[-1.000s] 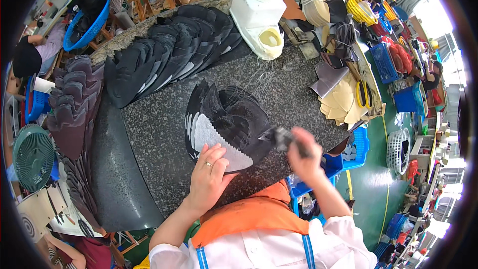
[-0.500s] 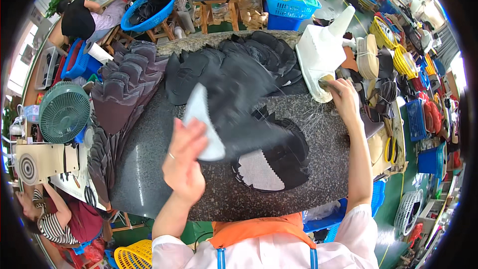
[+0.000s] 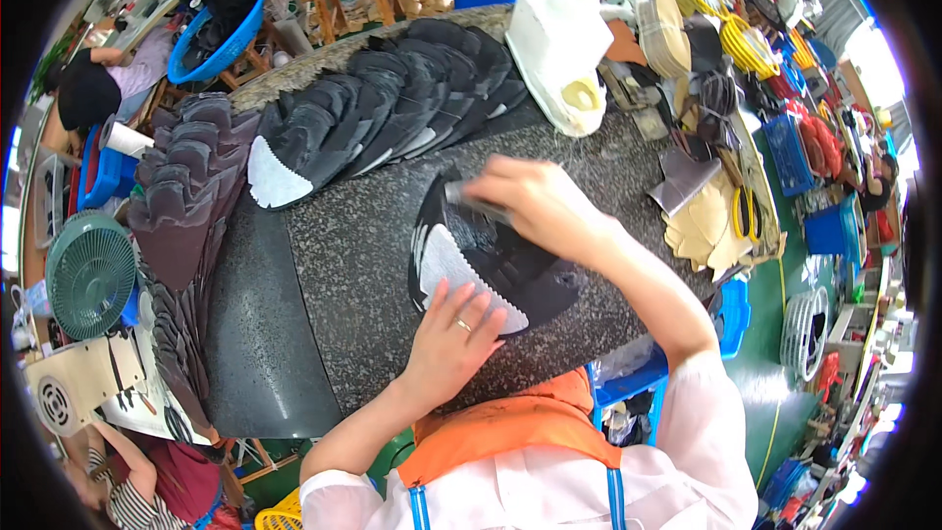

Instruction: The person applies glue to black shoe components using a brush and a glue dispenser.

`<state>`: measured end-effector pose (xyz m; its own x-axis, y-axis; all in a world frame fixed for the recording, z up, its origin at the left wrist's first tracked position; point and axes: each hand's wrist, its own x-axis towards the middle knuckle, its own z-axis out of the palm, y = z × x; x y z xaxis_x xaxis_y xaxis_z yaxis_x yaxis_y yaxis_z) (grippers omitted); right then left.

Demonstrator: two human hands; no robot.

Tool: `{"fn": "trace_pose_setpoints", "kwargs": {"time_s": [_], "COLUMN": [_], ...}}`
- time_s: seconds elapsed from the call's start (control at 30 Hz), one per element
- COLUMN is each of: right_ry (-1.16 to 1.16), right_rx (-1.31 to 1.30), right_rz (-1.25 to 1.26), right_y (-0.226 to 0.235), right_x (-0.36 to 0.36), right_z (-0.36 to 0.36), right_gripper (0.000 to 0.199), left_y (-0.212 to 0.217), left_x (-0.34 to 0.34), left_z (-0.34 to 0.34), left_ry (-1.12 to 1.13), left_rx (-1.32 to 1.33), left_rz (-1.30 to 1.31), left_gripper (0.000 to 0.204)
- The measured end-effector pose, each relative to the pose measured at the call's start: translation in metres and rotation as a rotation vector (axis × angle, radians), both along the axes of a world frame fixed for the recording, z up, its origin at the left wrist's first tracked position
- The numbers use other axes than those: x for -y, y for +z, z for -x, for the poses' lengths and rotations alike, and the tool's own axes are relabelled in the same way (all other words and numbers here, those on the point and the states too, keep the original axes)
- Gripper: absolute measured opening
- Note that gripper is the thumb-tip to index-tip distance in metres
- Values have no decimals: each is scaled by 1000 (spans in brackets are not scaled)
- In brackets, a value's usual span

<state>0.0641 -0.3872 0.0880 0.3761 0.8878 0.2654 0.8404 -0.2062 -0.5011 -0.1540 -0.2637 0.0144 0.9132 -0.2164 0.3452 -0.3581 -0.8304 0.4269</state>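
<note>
A small stack of black shoe upper pieces (image 3: 486, 245) lies on the dark stone tabletop in front of me, the top one bearing a white zigzag-edged patch (image 3: 446, 265). My left hand (image 3: 451, 344) rests on the lower edge of this patch with its fingers apart, holding nothing. Over the upper part of the pieces, my right hand (image 3: 535, 201) is closed around a small flat glue brush (image 3: 469, 200). The brush's tip touches or hovers just above the black material; I cannot tell which. Beyond my right hand stands a white glue pot (image 3: 564, 49) with a round opening near its base.
A fanned row of black upper pieces (image 3: 383, 103) runs along the table's far side. Brown pieces (image 3: 182, 206) are stacked at the left, near a green fan (image 3: 91, 265). At the right lie yellow-handled scissors (image 3: 746, 214). Another person's arm (image 3: 128, 456) shows at lower left.
My right hand has brought the brush from the glue pot to the black pieces. The blurred black piece by my left hand now lies on the far row; that hand has come down to the stack.
</note>
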Motion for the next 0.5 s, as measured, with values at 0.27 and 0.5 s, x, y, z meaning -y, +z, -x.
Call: {"fn": "trace_pose_setpoints", "kwargs": {"time_s": [0.27, 0.5], "right_ry": [126, -637], "right_rx": [-82, -25], "right_rz": [117, -176], "right_y": [-5, -63], "right_x": [102, 135], "right_z": [26, 111], "right_gripper": [43, 38], "left_y": [3, 8], "left_x": [-1, -3], "left_z": [4, 0], "left_ry": [100, 75], "left_rx": [-61, -41], "left_rz": [216, 217], "left_gripper": [56, 54]}}
